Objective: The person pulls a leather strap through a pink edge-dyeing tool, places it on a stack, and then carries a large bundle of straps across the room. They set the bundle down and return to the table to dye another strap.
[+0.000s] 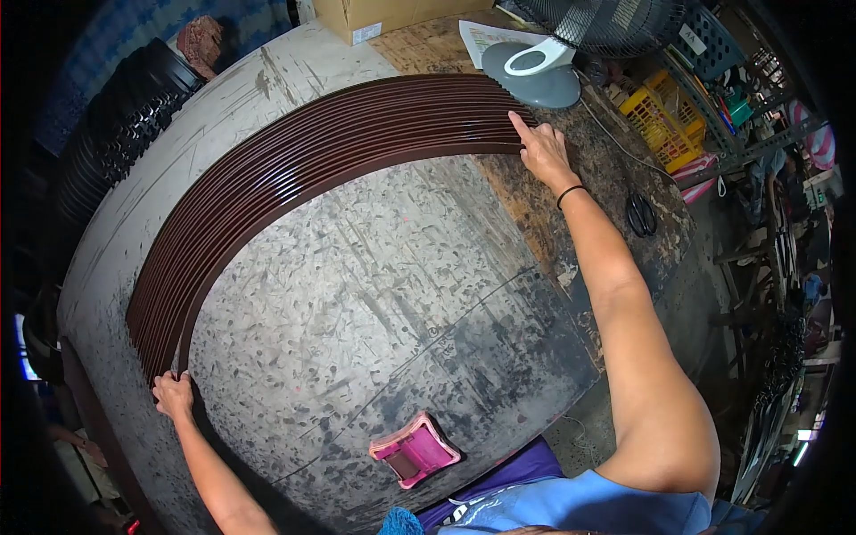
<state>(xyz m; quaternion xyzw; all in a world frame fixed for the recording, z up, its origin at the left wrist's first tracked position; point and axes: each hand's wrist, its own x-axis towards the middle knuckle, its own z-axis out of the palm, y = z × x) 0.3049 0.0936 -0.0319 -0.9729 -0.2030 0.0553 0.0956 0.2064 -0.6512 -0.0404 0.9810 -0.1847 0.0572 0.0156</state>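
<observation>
A row of long dark brown strips [294, 165], like belt straps, lies side by side across the worktable and looks curved in this wide view. At the left ends of the strips, my left hand [172, 394] is closed on the nearest strip, which stands slightly apart from the row there. My right hand [547, 153] rests at the far right ends, its index finger stretched out over the strips and the other fingers partly bent. What lies under its palm is hidden.
Near my body lies a pink tray-like holder [417, 451]. Black scissors [641, 215] sit at the right edge of the worn table [357, 294]. A fan [535, 67] and a cardboard box [392, 16] stand behind; black straps [116, 125] hang at left, yellow crates [664, 120] at right.
</observation>
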